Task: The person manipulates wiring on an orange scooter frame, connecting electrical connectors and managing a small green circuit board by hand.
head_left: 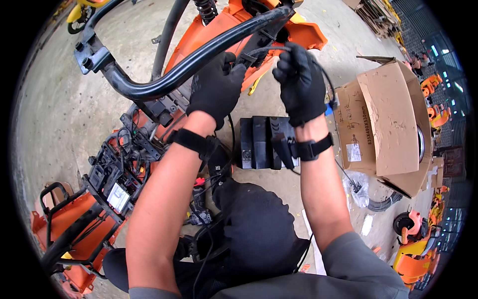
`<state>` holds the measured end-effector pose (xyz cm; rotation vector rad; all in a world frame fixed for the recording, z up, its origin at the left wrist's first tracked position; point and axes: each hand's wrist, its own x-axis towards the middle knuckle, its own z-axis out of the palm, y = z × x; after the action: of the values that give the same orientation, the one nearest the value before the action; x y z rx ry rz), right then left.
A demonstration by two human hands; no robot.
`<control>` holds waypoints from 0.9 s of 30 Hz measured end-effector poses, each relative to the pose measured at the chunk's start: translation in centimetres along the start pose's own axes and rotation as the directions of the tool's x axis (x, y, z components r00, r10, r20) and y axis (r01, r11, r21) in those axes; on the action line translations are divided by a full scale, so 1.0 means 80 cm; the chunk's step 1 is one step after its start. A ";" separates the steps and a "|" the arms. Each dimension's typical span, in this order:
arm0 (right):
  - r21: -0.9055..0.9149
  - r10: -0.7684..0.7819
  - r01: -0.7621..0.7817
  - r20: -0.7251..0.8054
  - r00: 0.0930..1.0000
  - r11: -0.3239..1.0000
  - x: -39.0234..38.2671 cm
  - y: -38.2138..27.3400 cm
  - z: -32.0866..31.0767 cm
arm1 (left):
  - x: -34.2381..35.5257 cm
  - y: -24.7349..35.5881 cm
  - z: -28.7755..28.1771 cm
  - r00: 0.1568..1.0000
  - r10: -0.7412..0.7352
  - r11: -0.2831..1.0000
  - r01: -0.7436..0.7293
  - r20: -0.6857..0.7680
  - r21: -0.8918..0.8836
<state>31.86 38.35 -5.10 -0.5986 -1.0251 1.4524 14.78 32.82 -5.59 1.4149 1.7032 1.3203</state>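
Holding 1 cable [271, 48]: right grip [299, 82] (2 black gloves [215, 89]).

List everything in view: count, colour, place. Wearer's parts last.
Cable: one, dark, upper centre
Frame tubes: several, black, left
Coil spring: one, black, top edge
Body panels: several, orange, top centre and lower left
Wiring tangle: one, mostly black, left
Ribbed block: one, black, centre
Cardboard box: one, brown, right
Flattened cardboard: one stack, brown, upper right
Plastic bag: one, clear, lower right
Cable coil: one, grey, lower right
Vehicles: several, orange and yellow, far right
Wrist straps: two, black, centre
Left hand: one, black glove, upper centre
Right hand: one, black glove, upper centre
Forearms: two, bare, lower half
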 end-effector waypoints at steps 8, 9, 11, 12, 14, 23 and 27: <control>0.166 0.200 -0.199 0.014 0.980 0.966 -0.042 0.027 -0.004 | -0.030 -0.049 -0.010 0.935 0.331 0.931 -0.346 -0.130 -0.114; 0.066 0.209 -0.209 -0.006 0.978 0.976 -0.047 0.030 0.000 | -0.028 -0.051 -0.016 0.959 0.276 0.941 -0.282 -0.058 -0.186; -0.163 0.247 -0.250 -0.038 0.968 0.954 -0.053 0.038 0.009 | -0.019 -0.049 -0.026 0.973 0.226 0.944 -0.209 0.040 -0.254; -0.225 0.215 -0.221 -0.051 0.975 0.949 -0.050 0.041 0.013 | -0.015 -0.048 -0.027 0.982 0.166 0.964 -0.144 0.088 -0.222; -0.340 0.152 -0.169 -0.076 0.985 0.925 -0.044 0.047 0.023 | -0.011 -0.031 -0.034 0.983 0.034 0.990 -0.008 0.181 -0.144; -0.593 -0.037 0.128 0.163 0.986 0.795 0.000 0.029 0.027 | -0.007 -0.041 -0.008 0.911 0.410 0.908 -0.403 -0.048 0.111; -0.602 -0.037 0.090 0.100 0.994 0.793 -0.001 0.041 0.033 | -0.012 -0.033 0.012 0.915 0.389 0.880 -0.335 -0.105 0.336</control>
<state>28.01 37.95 -6.65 -0.9557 -1.5855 1.0745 14.85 32.34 -8.52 1.9311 1.8854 1.4479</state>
